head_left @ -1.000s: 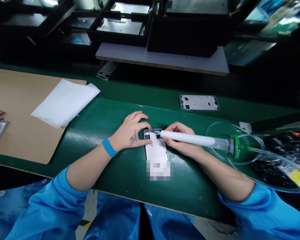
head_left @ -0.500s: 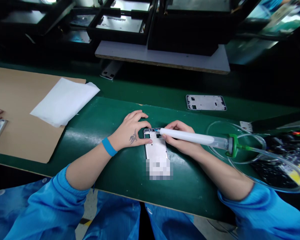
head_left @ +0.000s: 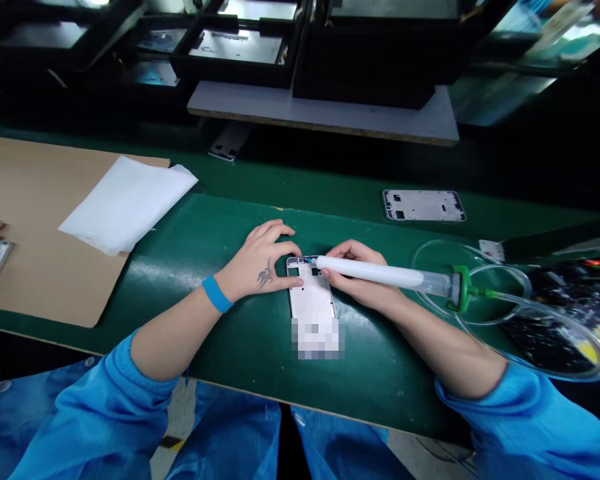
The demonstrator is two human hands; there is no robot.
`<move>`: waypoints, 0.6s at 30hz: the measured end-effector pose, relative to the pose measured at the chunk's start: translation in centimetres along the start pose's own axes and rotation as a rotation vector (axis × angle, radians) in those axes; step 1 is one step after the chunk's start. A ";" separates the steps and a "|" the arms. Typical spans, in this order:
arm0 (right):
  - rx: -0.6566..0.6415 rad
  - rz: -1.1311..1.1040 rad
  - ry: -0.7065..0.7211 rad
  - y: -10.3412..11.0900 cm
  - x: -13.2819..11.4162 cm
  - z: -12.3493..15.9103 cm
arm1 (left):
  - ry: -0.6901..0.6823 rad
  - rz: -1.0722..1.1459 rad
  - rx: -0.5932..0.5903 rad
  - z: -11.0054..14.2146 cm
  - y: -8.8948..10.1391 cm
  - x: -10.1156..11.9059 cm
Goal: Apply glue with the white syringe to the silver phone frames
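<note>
Right now the flat silver-white phone frame (head_left: pixel 313 300) lies on the green desk (head_left: pixel 375 373), straight ahead of the person, its pixelated end toward six o'clock. The left hand (head_left: pixel 260 267), at its ten o'clock, curves in a loose C, thumb and index finger apart, both at the frame's upper left edge. From two o'clock, the right hand (head_left: pixel 375 293) has its fingers closed round the white-filled clear syringe (head_left: pixel 370 270), whose blue tip (head_left: pixel 308 260) is at the frame's twelve o'clock end; I can't tell whether it touches. A clear hose (head_left: pixel 555 313) leads off the green cap (head_left: pixel 461 289) toward three o'clock. Another silver phone frame (head_left: pixel 424 205) lies at two o'clock, and a crumpled white sheet (head_left: pixel 130 203) overlaps brown cardboard (head_left: pixel 35 267) toward ten.
</note>
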State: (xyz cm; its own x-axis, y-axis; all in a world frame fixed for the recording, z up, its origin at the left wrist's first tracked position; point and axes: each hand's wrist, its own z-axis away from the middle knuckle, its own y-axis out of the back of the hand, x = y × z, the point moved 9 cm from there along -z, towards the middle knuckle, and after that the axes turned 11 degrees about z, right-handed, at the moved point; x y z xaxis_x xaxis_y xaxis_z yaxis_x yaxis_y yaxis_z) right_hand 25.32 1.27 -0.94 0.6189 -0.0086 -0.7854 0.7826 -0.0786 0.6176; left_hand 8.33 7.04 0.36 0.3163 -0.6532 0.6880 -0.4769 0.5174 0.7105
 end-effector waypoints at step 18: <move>-0.073 0.062 0.509 -4.0 -4.6 0.3 | 0.340 -0.052 0.457 1.1 7.6 -6.0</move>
State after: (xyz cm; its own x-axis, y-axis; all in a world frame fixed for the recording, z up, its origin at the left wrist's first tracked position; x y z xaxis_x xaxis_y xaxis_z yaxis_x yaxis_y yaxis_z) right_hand 19.30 1.33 0.21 0.6039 0.4767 -0.6388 0.7350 -0.0230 0.6777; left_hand 1.93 14.29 1.45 0.5591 -0.4173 0.7165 -0.7358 0.1486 0.6607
